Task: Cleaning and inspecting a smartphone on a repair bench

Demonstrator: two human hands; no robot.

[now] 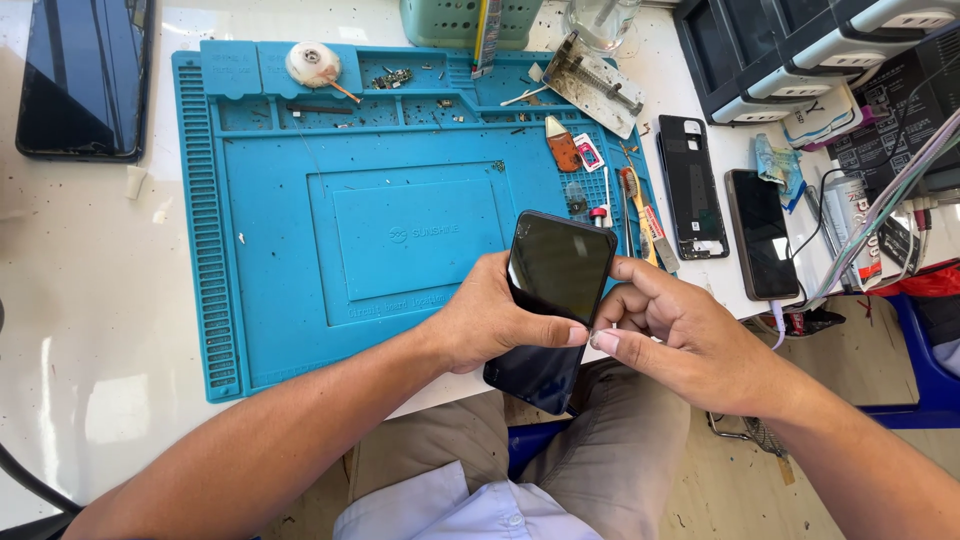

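My left hand (495, 322) grips a black smartphone (556, 268) around its middle, screen up, over the front right corner of the blue silicone repair mat (300, 270). Its thumb lies across the glass. My right hand (680, 335) is at the phone's right edge, thumb and forefinger pinched together against the side; whether something small sits between them I cannot tell. The phone's lower end hangs past the table edge above my lap.
On the mat's right side lie a metal clamp jig (598, 85), tweezers and small parts. A phone back frame (692, 185) and another dark phone (762, 235) lie right of the mat. A tablet (85, 80) rests far left, storage bins (790, 55) at back right.
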